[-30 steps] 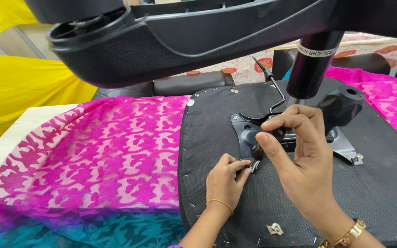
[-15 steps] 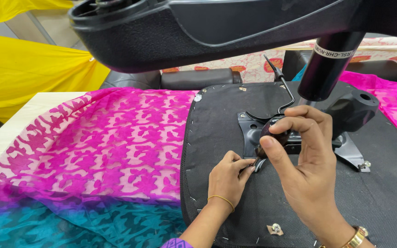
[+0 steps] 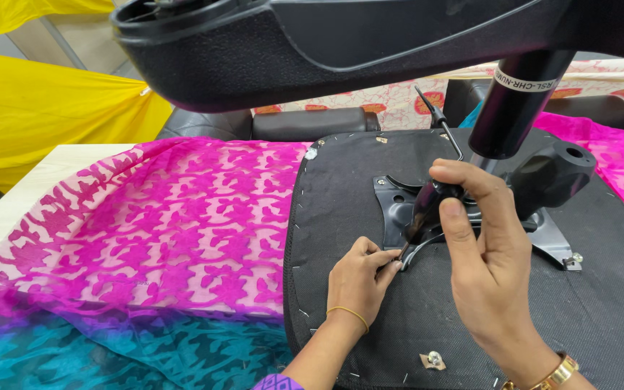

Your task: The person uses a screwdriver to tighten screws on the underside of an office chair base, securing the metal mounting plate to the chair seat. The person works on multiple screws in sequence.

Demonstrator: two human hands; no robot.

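An upturned office chair seat (image 3: 341, 188) with a black fabric underside lies on the table. A black metal mounting plate (image 3: 393, 206) is fixed at its middle, with a gas cylinder (image 3: 516, 101) rising from it. My right hand (image 3: 482, 260) grips a black-handled screwdriver (image 3: 422, 209), its tip angled down to the plate's front left corner. My left hand (image 3: 359, 282) rests on the seat underside, fingertips pinched at the screwdriver tip, seemingly on a small screw that I cannot make out. The chair's black star base (image 3: 341, 43) looms overhead.
Pink and teal patterned lace cloth (image 3: 146, 245) covers the table to the left. Yellow fabric (image 3: 45, 108) lies at the far left. A loose bolt on a scrap (image 3: 433, 359) sits on the seat near me. Another bolt (image 3: 573, 258) stands at the plate's right corner. Black armrests (image 3: 312, 123) lie behind.
My right hand has shifted the screwdriver slightly, bringing its tip down to my left fingertips at the plate's corner. The view has moved a little to the right.
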